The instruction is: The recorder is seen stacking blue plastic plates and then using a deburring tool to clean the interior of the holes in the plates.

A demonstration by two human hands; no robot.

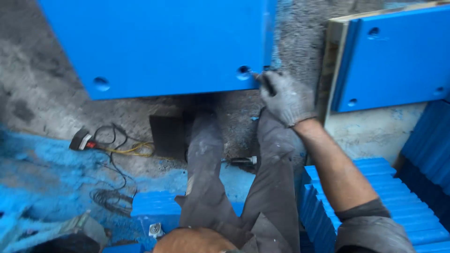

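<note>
On a dusty grey concrete floor point(42, 93), the gloved right hand point(285, 96) pinches a small tool at the corner hole of a stiff, probably heavy blue panel point(159, 42), best gripped by its edges.

A second blue panel point(393, 56) leans at the right on a pale wooden board point(331, 65), with round holes near its edges. Ribbed blue slabs point(398, 201) are stacked at lower right. On the gritty grey floor point(37, 79) lies a tangle of black and yellow cable point(117, 154) — a small black-and-red plug point(82, 139) at its end — amid blue dust point(42, 187).
</note>
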